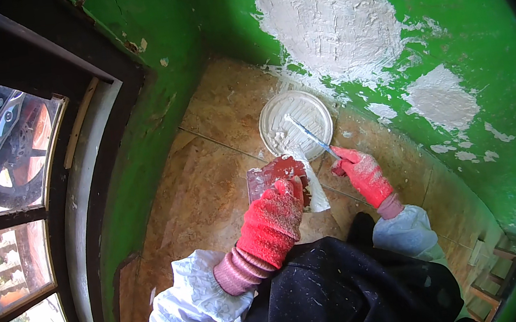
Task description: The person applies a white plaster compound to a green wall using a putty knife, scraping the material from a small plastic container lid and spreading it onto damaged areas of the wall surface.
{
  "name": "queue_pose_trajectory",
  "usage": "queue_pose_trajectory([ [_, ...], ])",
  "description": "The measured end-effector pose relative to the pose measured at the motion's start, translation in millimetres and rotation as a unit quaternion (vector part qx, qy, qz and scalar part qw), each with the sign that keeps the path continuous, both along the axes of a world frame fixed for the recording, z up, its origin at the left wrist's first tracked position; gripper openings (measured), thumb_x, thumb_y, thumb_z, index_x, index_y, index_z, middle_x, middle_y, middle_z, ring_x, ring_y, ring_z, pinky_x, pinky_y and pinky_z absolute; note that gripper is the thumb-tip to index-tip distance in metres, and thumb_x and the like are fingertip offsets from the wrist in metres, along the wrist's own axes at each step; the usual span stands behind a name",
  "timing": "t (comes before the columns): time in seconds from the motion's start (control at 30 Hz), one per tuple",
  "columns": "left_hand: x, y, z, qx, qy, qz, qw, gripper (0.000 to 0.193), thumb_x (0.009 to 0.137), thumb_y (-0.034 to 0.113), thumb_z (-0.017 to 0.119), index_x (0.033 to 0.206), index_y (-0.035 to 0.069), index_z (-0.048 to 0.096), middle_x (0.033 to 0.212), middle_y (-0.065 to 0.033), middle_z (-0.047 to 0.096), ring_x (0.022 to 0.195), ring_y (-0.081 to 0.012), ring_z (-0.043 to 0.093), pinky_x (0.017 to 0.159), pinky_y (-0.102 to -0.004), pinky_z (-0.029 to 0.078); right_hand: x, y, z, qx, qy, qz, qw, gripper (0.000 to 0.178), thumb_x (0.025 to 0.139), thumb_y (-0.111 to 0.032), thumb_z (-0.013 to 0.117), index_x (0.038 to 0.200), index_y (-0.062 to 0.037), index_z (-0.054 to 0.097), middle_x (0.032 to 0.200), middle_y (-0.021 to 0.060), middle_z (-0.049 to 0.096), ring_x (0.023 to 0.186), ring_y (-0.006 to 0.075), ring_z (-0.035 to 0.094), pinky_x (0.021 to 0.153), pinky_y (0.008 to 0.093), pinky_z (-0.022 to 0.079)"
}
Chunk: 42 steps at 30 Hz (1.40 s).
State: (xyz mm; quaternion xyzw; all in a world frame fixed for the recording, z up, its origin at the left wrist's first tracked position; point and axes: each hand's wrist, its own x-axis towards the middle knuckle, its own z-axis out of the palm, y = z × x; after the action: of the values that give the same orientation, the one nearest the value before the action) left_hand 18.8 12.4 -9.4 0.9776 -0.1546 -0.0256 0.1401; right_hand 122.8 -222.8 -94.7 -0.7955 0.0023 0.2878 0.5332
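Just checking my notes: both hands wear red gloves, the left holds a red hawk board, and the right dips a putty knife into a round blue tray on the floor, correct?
Not quite: in the head view the round tray is white, not blue. The rest holds: the left hand holds the red hawk board, and the right hand dips the putty knife into it.

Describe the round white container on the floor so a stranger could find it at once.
Start at the green wall with its big white plaster patches, then drop to the tan tiled floor at its foot. The round white tub sits there, beyond the red-gloved hands. It is the only circular thing, with a thin blade resting inside.
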Motion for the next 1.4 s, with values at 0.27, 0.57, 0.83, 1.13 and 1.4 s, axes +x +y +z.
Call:
queue_pose_trajectory([
  [0.27,13.2,7.1,-5.4,-0.032,-0.002,0.013,0.999,0.055,0.076,0.014,0.052,0.127,-0.001,0.039,0.095,-0.0159,0.054,0.08,-0.0304,0.058,0.061,-0.04,0.05,-14.8,9.4,1.4,0.013,-0.032,-0.002,0.999,0.035,0.086,-0.001,0.047,0.117,-0.009,0.061,0.083,0.0078,0.061,0.07,0.0146,0.06,0.068,0.0268,0.049],
  [0.57,26.4,23.6,-14.3,0.01,0.04,0.022,0.999,0.056,0.077,0.013,0.052,0.129,-0.001,0.037,0.096,-0.0154,0.055,0.084,-0.0309,0.059,0.064,-0.0413,0.05,-25.9,-15.2,-15.5,0.001,-0.061,0.0,0.998,0.033,0.087,0.0,0.046,0.113,-0.0112,0.064,0.077,0.0063,0.06,0.067,0.0153,0.058,0.067,0.027,0.048],
  [0.83,31.2,24.5,-11.4,0.054,0.016,0.025,0.998,0.057,0.076,0.014,0.052,0.129,0.0,0.036,0.097,-0.0154,0.056,0.079,-0.0309,0.06,0.061,-0.0396,0.051,-33.1,-25.9,-15.5,-0.02,-0.097,-0.035,0.995,0.033,0.085,0.001,0.047,0.112,-0.0108,0.064,0.076,0.0075,0.059,0.068,0.0161,0.058,0.066,0.0278,0.048],
  [1.13,29.1,25.0,-7.1,0.025,-0.006,0.02,0.999,0.047,0.077,0.013,0.051,0.121,0.0,0.043,0.093,-0.0153,0.056,0.079,-0.0306,0.061,0.06,-0.0405,0.051,-21.5,-7.5,15.8,-0.096,-0.279,0.054,0.954,0.033,0.081,0.002,0.05,0.108,-0.0101,0.065,0.083,0.0093,0.06,0.073,0.0212,0.059,0.067,0.0293,0.048],
  [1.4,20.6,32.9,-8.7,0.057,0.024,0.003,0.998,0.044,0.076,0.011,0.051,0.118,0.0,0.046,0.092,-0.0159,0.056,0.079,-0.031,0.06,0.06,-0.0401,0.051,9.3,-0.6,9.1,-0.163,-0.344,0.146,0.913,0.033,0.081,-0.001,0.05,0.108,-0.0141,0.065,0.083,0.0099,0.059,0.076,0.024,0.059,0.066,0.0329,0.047],
])
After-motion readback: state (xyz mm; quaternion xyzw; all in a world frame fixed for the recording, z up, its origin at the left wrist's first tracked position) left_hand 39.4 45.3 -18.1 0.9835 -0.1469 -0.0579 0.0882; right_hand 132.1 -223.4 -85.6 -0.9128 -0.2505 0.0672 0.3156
